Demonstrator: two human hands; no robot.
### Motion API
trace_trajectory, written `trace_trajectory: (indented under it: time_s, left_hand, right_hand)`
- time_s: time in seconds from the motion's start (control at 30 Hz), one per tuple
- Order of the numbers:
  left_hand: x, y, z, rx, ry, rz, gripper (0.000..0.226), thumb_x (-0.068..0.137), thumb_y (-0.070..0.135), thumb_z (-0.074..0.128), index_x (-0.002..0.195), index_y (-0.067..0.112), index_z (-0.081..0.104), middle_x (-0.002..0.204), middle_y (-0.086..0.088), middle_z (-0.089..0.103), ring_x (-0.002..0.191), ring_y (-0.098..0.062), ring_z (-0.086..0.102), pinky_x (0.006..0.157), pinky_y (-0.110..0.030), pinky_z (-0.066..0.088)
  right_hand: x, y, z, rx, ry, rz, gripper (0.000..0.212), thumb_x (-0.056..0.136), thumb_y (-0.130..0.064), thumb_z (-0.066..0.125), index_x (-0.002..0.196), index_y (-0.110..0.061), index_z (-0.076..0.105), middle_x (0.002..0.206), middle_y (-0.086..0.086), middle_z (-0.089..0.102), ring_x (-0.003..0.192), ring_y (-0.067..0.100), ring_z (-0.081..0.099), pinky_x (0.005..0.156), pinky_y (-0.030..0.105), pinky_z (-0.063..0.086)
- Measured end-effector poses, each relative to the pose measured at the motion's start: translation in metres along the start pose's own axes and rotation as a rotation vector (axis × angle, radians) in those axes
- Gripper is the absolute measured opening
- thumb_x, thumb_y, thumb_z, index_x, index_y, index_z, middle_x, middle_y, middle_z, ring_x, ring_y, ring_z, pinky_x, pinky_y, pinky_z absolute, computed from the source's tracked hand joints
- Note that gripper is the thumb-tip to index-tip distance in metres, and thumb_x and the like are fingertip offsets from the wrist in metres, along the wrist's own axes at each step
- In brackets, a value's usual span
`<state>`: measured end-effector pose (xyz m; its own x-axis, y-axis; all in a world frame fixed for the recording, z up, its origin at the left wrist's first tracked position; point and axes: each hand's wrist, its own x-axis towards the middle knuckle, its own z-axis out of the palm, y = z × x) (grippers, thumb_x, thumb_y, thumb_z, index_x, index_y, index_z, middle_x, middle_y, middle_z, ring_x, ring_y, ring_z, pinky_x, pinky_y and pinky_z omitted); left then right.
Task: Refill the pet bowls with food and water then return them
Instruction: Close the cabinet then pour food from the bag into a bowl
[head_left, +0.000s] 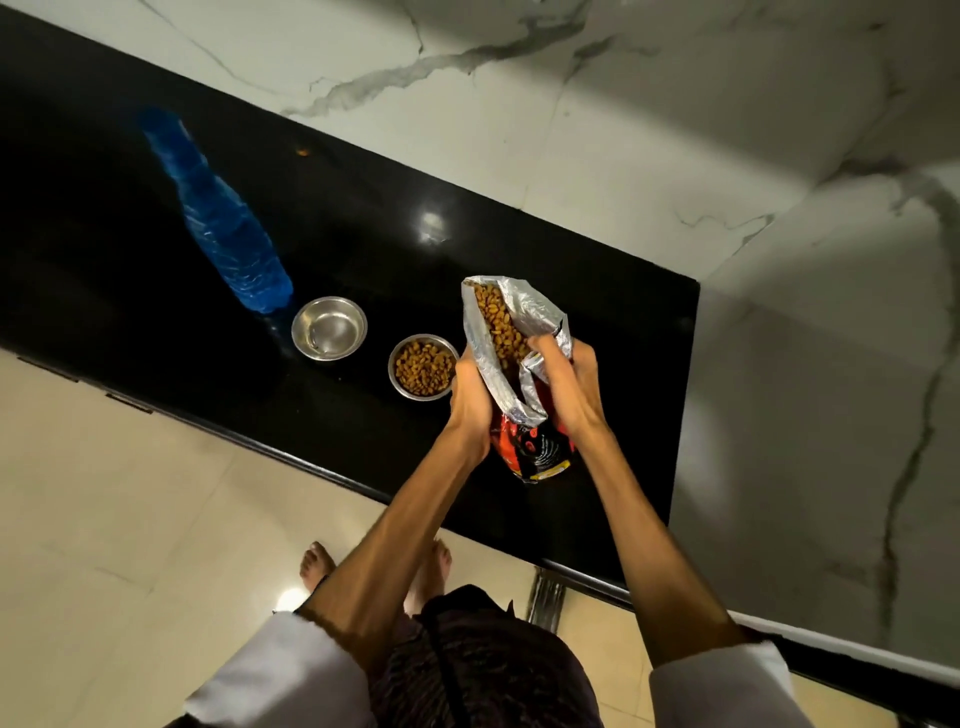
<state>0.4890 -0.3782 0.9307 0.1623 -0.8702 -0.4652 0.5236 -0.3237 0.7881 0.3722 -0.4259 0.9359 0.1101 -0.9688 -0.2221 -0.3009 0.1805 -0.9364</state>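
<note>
Fingers of left hand and right hand clamp food bag. Food bowl full (food step looks done). Next: set bag down, bottle into empty bowl.

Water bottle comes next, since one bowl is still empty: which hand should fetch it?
Left, probably. The blue water bottle stands left of the empty bowl, on the left hand's side; the right hand grips the kibble bag.

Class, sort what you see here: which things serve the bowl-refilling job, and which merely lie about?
Job: opened silver-lined red food bag, held by left hand and right hand; kibble-filled steel bowl; foodless steel bowl; blue plastic water bottle.
Lying about: small orange crumb on black countertop.
</note>
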Motion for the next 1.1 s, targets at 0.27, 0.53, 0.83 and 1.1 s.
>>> trace_trajectory:
  time_s: [0.27, 0.53, 0.83, 1.1]
  left_hand:
    - [0.034, -0.019, -0.001, 0.221, -0.067, -0.023, 0.063, 0.09, 0.074, 0.047, 0.126, 0.027, 0.07, 0.125, -0.007, 0.073, 0.12, -0.029, 0.068, 0.108, -0.058, 0.047]
    - [0.037, -0.007, 0.0, 0.332, -0.143, -0.031, 0.052, 0.1, 0.058, 0.045, 0.126, 0.021, 0.071, 0.122, -0.006, 0.075, 0.116, -0.022, 0.071, 0.105, -0.05, 0.05]
    - [0.038, -0.003, 0.0, 0.404, -0.13, -0.056, 0.044, 0.103, 0.054, 0.042, 0.123, 0.028, 0.071, 0.115, 0.004, 0.078, 0.107, -0.013, 0.073, 0.101, -0.042, 0.053]
    - [0.043, -0.001, 0.007, 0.456, -0.169, -0.015, 0.059, 0.094, 0.065, 0.042, 0.132, 0.027, 0.066, 0.126, 0.002, 0.073, 0.118, -0.015, 0.067, 0.105, -0.042, 0.052]
  right_hand:
    - [-0.008, 0.016, -0.015, 0.216, 0.086, -0.028, 0.02, 0.092, -0.03, 0.061, 0.101, -0.016, 0.074, 0.1, 0.008, 0.075, 0.096, 0.021, 0.071, 0.086, 0.041, 0.057]
    - [-0.01, 0.03, -0.025, 0.245, 0.088, -0.001, 0.026, 0.097, -0.011, 0.055, 0.115, 0.002, 0.068, 0.096, 0.0, 0.073, 0.086, 0.005, 0.072, 0.072, 0.019, 0.055]
    - [-0.015, 0.037, -0.029, 0.293, 0.234, 0.141, 0.039, 0.09, -0.016, 0.072, 0.128, -0.023, 0.071, 0.116, -0.006, 0.077, 0.109, 0.006, 0.072, 0.093, 0.028, 0.057]
    - [-0.029, 0.037, -0.031, 0.279, 0.202, 0.174, 0.045, 0.09, -0.01, 0.056, 0.131, -0.024, 0.068, 0.115, -0.005, 0.076, 0.108, 0.008, 0.07, 0.094, 0.035, 0.055]
